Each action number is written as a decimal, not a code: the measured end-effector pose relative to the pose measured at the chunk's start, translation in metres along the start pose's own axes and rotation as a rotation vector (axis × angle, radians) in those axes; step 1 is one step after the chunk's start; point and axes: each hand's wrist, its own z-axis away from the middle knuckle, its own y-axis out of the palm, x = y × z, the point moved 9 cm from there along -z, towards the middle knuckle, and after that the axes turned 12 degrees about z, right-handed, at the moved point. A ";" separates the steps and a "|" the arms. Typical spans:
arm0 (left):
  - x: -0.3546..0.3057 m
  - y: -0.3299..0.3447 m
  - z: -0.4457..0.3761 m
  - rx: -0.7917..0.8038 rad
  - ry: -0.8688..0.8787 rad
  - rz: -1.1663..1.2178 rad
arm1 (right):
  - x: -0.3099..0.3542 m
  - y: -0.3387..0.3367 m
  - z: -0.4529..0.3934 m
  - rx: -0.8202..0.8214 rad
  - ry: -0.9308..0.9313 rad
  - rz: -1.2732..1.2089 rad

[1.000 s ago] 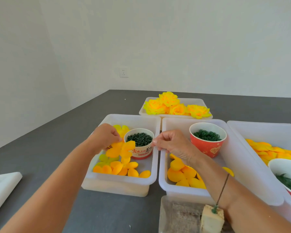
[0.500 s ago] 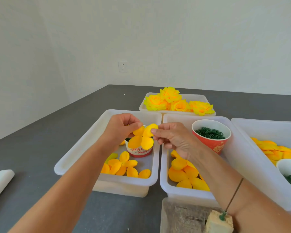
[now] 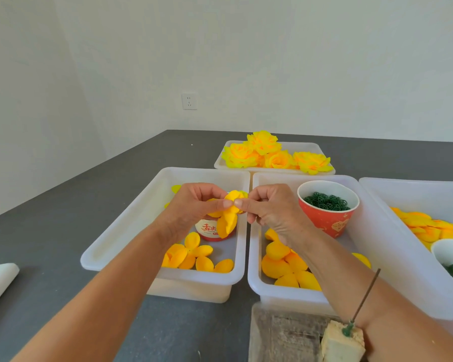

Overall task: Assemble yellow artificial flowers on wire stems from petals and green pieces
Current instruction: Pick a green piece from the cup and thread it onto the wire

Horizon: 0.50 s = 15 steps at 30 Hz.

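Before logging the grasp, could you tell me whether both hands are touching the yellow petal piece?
Touching: the head view shows left hand and right hand pinching the yellow petal piece.

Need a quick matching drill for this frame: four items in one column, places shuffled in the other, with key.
Items:
1. red cup
2. finished flowers
3. petal piece
4. foam block

Places:
A. far tray
B. pinched between both hands
C. bottom edge of view, green pin stuck in it
D. middle bin, holding green rings

Pairs: 1-D, 2-A, 3-B, 4-C
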 end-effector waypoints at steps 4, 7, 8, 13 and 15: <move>-0.004 -0.003 -0.001 -0.027 0.043 0.039 | 0.000 0.003 0.000 0.042 0.048 -0.156; -0.003 0.000 0.000 0.002 0.055 0.004 | 0.002 -0.001 0.000 0.026 0.054 -0.127; -0.003 0.001 0.000 0.010 0.061 -0.009 | 0.001 -0.001 0.000 0.020 0.060 -0.115; -0.006 -0.003 0.000 -0.005 0.094 0.039 | -0.004 -0.003 0.002 -0.008 0.117 -0.159; -0.009 -0.009 -0.001 -0.048 0.113 0.123 | -0.007 -0.002 0.002 -0.003 0.165 -0.253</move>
